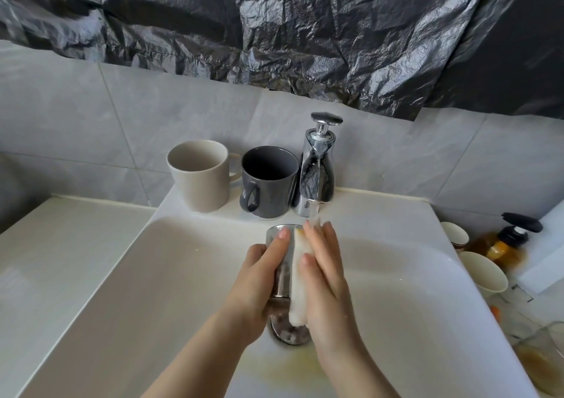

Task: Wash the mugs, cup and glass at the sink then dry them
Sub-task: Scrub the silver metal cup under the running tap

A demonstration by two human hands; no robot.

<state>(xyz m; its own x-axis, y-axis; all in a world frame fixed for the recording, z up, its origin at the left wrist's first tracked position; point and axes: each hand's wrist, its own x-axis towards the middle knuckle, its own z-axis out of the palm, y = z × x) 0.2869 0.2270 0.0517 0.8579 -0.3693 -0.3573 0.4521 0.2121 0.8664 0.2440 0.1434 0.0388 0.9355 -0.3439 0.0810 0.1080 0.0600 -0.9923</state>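
My left hand (261,271) grips a shiny metal cup (282,263) over the white sink basin (171,275). My right hand (325,271) presses a white sponge (297,281) against the cup's side, fingers straight, thumb on the sponge's near face. Water runs from the chrome tap (314,180) onto my right fingertips. A beige mug (200,176) and a dark grey mug (268,182) stand upright on the ledge behind the basin, left of the tap. A glass (543,358) with brownish residue stands at the lower right edge.
A chrome drain (290,333) sits under my hands, with a yellowish stain on the basin below it. On the right counter stand white cups (482,272) and an amber pump bottle (506,245). Crumpled black plastic sheeting (305,31) covers the wall above grey tiles.
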